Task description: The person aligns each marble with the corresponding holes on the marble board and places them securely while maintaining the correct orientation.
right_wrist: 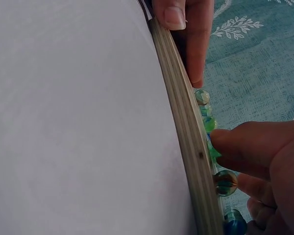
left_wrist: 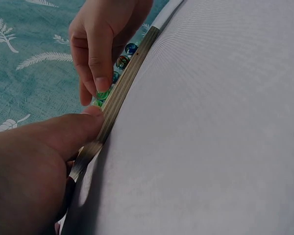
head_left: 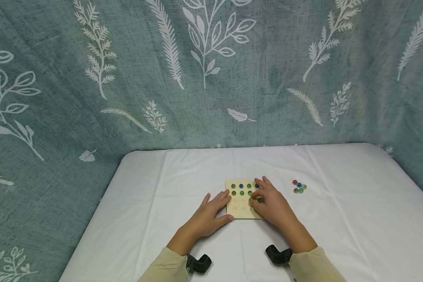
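A pale wooden board (head_left: 237, 214) with rows of round hollows lies on the white cloth. Glass marbles, mostly green with a few blue, fill its two back rows as far as they show; part of the second is behind the fingers. My right hand (head_left: 275, 205) pinches a green marble (left_wrist: 103, 94) between thumb and forefinger, low over the third row. Just right of that, a dark green marble (head_left: 260, 200) sits in the same row. My left hand (head_left: 208, 217) rests against the board's left side, fingers extended on the edge and thumb at the front left corner.
Several loose marbles (head_left: 299, 185) in red, blue and green lie in a cluster on the cloth, right of the board. A leaf-patterned teal curtain (head_left: 211, 117) hangs behind the table (head_left: 183, 172). Black wrist devices (head_left: 279, 254) show below both hands.
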`<state>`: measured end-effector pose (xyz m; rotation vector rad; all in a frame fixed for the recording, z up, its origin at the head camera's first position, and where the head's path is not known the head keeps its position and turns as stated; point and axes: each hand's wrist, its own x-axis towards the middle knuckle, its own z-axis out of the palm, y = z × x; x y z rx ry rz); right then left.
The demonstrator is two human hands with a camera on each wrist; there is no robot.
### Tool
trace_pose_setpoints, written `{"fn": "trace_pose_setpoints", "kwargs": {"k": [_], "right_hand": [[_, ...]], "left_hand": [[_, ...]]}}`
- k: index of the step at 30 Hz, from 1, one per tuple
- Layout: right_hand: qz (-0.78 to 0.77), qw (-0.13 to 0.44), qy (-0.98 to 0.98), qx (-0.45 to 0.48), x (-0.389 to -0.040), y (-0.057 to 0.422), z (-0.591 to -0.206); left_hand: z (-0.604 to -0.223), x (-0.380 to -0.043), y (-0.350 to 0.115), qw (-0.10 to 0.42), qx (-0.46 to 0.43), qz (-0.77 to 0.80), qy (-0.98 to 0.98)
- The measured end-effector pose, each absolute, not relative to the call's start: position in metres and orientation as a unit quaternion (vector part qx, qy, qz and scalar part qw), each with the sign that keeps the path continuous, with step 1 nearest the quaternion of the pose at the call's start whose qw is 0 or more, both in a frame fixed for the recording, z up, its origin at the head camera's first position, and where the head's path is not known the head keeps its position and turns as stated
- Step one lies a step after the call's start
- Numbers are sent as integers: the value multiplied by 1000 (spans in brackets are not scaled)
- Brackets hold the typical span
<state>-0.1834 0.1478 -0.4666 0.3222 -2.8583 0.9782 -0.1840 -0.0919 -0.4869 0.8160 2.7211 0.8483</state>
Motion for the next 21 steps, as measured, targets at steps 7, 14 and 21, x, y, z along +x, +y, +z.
{"fn": "trace_pose_setpoints", "kwargs": {"k": [7, 14, 21], "right_hand": [[318, 46, -941, 102, -184, 147, -468], [317, 47, -941, 107, -184, 148, -468], [341, 48, -933, 104, -184, 156, -464]], "left_hand": [[-487, -184, -91, 87, 271, 285, 915], [-486, -184, -91, 83, 276, 280, 916], [-486, -184, -92, 79, 282, 278, 915]]}}
